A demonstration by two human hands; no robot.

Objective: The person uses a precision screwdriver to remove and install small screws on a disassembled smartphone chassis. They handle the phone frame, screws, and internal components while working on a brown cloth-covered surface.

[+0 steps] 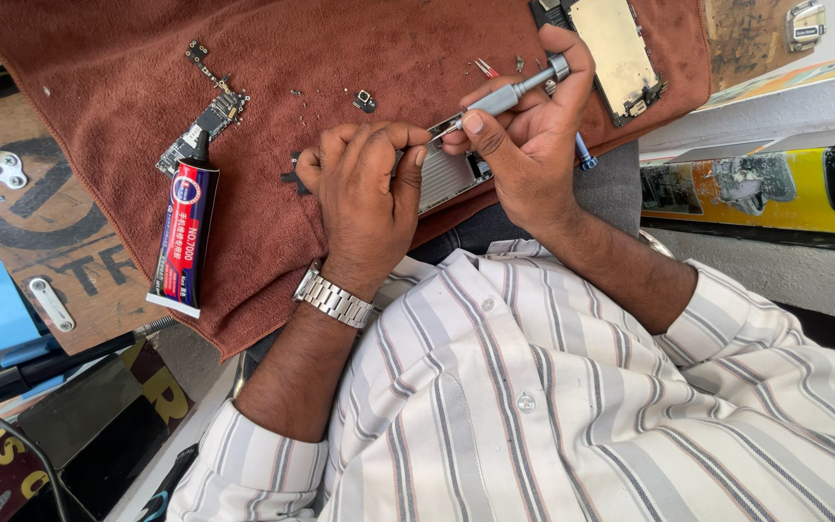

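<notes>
My left hand [367, 198], with a steel watch on its wrist, is curled over the end of an opened phone body [446, 174] and holds it down on a brown cloth [340, 68]. My right hand [533, 135] grips a silver precision screwdriver [509, 95], its tip set against the phone's upper edge beside my left fingers. Most of the phone is hidden under both hands.
A red and blue glue tube [184, 237] with a black nozzle lies on the cloth at left, beside a bare circuit board [207, 121]. A detached phone screen [616, 53] lies at top right. Small screws and parts dot the cloth. Tools and cables sit at lower left.
</notes>
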